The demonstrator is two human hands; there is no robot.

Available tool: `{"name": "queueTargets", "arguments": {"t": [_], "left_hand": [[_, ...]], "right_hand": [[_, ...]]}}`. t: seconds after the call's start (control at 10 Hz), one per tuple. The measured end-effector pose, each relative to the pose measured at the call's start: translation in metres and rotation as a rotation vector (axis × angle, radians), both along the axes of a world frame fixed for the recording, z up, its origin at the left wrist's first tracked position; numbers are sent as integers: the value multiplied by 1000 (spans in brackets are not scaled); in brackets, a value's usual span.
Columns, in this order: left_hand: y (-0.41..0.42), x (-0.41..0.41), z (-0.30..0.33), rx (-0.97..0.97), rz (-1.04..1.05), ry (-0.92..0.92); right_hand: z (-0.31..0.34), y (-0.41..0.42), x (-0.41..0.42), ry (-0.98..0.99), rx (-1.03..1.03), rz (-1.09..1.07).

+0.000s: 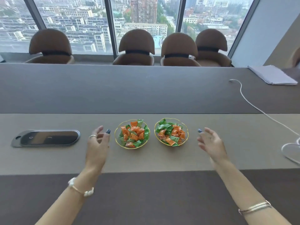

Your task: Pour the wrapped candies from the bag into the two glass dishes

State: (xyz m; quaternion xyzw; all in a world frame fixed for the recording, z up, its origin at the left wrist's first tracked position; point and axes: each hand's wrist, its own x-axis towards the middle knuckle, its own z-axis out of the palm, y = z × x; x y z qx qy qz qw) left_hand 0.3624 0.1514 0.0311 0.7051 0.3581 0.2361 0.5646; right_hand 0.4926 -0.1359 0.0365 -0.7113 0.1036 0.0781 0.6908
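Your left hand (97, 146) wears a silver ring (92, 136) and pearl bracelet (80, 187); your right hand (211, 143), gold bangles (254, 207). Nails are dark blue.

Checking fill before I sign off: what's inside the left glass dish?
The left glass dish holds a heap of orange and green wrapped candies up to about its rim. Lower layers and the dish bottom are covered by the top candies, so depth is unclear.
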Motion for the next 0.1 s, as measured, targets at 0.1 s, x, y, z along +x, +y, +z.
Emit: {"name": "queueTargets", "arguments": {"t": [0.1], "left_hand": [[-17, -49, 112, 93, -41, -337]], "right_hand": [[124, -38, -54, -340, 202, 46]]}}
